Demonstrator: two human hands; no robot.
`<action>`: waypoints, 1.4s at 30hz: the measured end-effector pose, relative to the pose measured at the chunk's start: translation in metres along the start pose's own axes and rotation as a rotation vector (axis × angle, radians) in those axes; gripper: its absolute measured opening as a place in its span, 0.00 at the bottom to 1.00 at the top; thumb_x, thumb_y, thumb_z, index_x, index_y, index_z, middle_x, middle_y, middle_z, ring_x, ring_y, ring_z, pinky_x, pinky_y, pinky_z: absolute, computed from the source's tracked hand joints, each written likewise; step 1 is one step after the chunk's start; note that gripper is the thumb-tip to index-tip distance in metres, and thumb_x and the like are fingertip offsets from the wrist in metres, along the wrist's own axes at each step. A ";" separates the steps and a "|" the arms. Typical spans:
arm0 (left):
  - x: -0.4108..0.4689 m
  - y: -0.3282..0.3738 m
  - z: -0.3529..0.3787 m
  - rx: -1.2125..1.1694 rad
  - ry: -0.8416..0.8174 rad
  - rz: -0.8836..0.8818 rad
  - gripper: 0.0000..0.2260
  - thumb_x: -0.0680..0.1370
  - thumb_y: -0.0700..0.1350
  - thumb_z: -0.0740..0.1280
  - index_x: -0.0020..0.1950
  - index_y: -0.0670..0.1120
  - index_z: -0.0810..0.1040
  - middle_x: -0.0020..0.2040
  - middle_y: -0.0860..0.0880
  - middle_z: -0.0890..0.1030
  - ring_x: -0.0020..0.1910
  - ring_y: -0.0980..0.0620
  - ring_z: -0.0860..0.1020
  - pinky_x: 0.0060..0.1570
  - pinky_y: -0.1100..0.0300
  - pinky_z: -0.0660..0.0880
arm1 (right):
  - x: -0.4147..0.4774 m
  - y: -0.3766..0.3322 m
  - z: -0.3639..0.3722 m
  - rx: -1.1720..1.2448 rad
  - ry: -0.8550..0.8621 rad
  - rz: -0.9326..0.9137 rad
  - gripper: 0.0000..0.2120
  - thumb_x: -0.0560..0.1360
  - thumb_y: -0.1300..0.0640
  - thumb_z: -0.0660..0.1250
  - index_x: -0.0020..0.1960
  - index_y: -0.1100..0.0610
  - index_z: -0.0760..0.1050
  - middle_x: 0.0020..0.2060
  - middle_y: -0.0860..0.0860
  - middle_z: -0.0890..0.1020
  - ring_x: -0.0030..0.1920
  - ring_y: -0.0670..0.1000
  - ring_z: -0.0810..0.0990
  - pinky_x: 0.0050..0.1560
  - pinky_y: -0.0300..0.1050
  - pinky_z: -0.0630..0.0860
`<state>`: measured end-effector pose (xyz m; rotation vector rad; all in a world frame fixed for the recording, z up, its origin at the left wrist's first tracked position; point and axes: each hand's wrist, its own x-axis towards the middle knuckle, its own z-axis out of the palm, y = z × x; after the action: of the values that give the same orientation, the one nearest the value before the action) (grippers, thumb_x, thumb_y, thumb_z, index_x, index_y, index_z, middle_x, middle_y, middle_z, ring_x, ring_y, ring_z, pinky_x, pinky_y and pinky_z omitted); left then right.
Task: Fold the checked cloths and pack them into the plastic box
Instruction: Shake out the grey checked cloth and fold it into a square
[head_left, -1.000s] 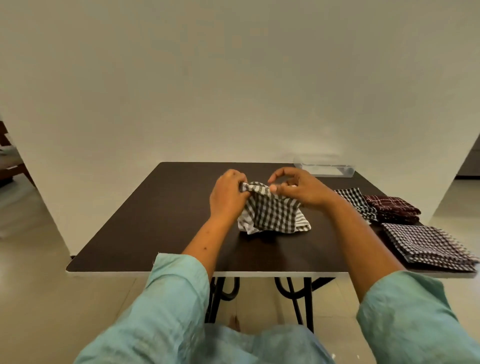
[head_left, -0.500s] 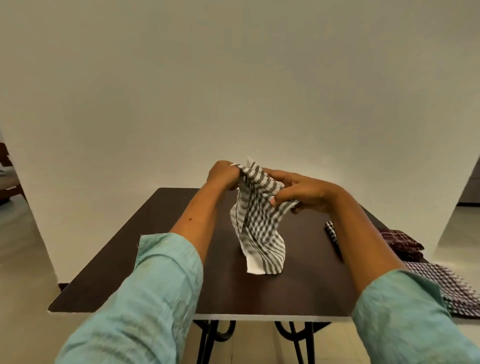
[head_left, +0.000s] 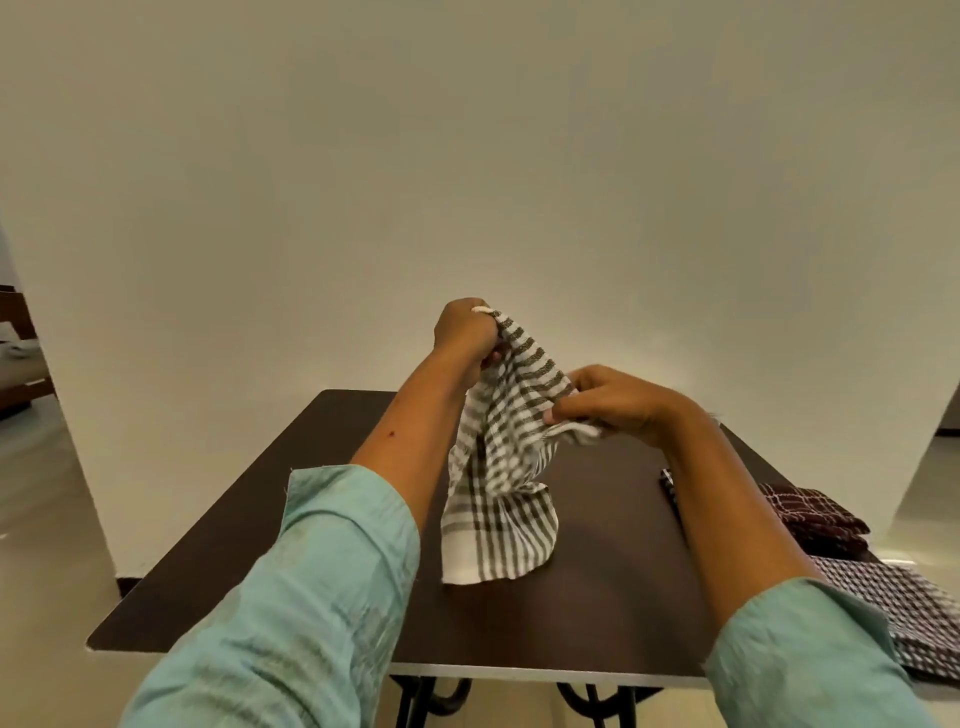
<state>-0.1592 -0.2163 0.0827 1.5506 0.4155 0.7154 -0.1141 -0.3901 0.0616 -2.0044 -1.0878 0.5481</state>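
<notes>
left hand (head_left: 465, 332) pinches checked cloth (head_left: 501, 467) at 11 o'clock corner | right hand (head_left: 613, 402) grips 3 o'clock edge | advice: pull taut, level corners (limp fabric bunches) before folding

Dark brown square table (head_left: 623, 597), pale edge strip along the front, curvy black metal legs (head_left: 587, 701) poking out at the bottom of the frame. All the stuff on it sits along the right side: a folded maroon checked cloth (head_left: 815, 519), and just below it, in the lower right, a flat dark-and-white checked cloth (head_left: 904, 608). A sliver of a black-and-white checked cloth (head_left: 669, 483) peeks out left of the maroon one.
</notes>
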 end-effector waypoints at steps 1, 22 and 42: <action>-0.003 0.005 0.000 -0.051 -0.004 -0.009 0.16 0.71 0.27 0.51 0.33 0.46 0.67 0.37 0.42 0.73 0.37 0.47 0.71 0.31 0.58 0.71 | 0.001 0.003 -0.001 -0.055 -0.051 0.077 0.13 0.73 0.52 0.71 0.45 0.63 0.79 0.35 0.58 0.79 0.33 0.52 0.75 0.33 0.40 0.71; 0.037 0.007 -0.063 -0.038 0.344 -0.024 0.09 0.72 0.31 0.57 0.39 0.42 0.74 0.36 0.45 0.75 0.38 0.47 0.74 0.46 0.48 0.79 | 0.001 0.013 -0.043 -0.396 0.963 0.264 0.14 0.77 0.48 0.65 0.48 0.60 0.79 0.47 0.57 0.80 0.42 0.56 0.79 0.42 0.45 0.72; 0.075 -0.007 -0.067 -0.453 -0.065 0.170 0.16 0.79 0.28 0.54 0.40 0.47 0.69 0.47 0.45 0.79 0.47 0.50 0.80 0.48 0.58 0.79 | 0.074 0.017 -0.042 -0.368 1.330 -0.454 0.09 0.77 0.68 0.57 0.52 0.63 0.75 0.48 0.57 0.81 0.47 0.52 0.79 0.48 0.35 0.71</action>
<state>-0.1474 -0.1165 0.0895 1.1833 0.0625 0.8234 -0.0374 -0.3512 0.0726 -1.7134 -0.6976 -1.1567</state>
